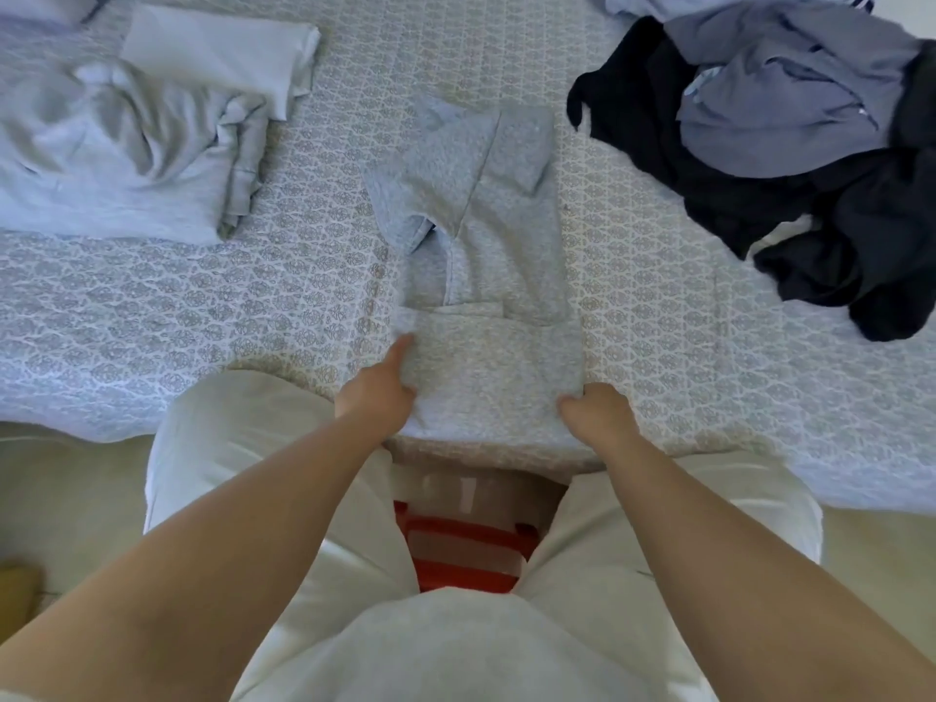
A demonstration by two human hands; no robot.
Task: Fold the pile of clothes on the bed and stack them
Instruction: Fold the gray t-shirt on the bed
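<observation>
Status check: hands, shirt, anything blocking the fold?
Left hand and right hand both grip the grey T-shirt hem. Sleeves folded in. Nothing blocking; unfolded pile sits apart.

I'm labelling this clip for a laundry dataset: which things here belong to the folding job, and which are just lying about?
Part of the job:
grey T-shirt, gripped by left hand and right hand
unfolded dark and blue pile
light grey clothes at left
folded white garment
patterned bedspread

Just lying about:
red stool between the knees

This is a bedroom at home: a bed (202,306) with a patterned cover holds clothes in a messy pile (790,144).
</observation>
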